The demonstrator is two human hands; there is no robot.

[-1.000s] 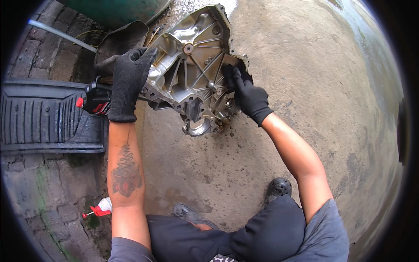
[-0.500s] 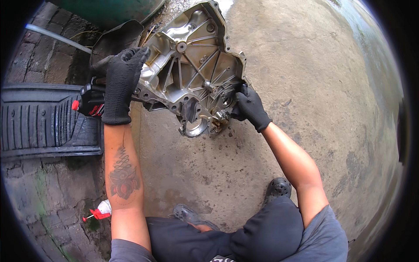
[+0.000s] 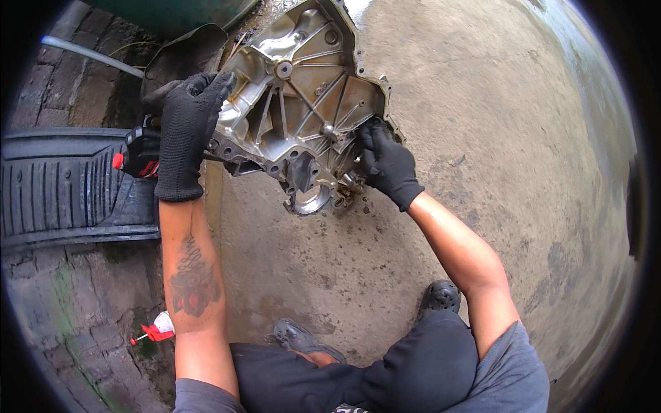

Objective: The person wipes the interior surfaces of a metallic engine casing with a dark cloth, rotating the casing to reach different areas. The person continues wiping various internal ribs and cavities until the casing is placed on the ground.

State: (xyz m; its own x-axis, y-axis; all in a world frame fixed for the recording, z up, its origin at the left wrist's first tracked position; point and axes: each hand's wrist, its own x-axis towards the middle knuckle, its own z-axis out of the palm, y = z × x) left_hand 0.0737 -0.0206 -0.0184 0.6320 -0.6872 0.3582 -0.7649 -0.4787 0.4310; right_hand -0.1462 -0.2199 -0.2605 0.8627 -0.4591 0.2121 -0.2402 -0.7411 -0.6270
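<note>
A metal engine cover [image 3: 303, 103], silvery with brownish oil staining, is tilted up in front of me, its ribbed inner face toward me. Bolt holes line its rim, and a round opening shows at its lower end. At the left edge, my left hand [image 3: 189, 131] in a black knit glove is closed around the cover, thumb across the near side. On the lower right of the inner face lies my gloved right hand [image 3: 389, 162], fingers stretched out against the metal near a round fitting. That hand hides part of the casting, and its fingertips are partly lost in shadow.
Beyond my left hand are a black bottle with a red cap [image 3: 118, 161] and a ribbed black floor mat [image 3: 76, 182]. A green drum [image 3: 172, 14] stands at the far left. A white-and-red spray bottle [image 3: 162, 327] lies beside my left forearm on the rough ground.
My right hand has shifted from the cover's right edge onto its inner face, and its fingers have straightened. My left hand keeps its grip, with the cover moving slightly.
</note>
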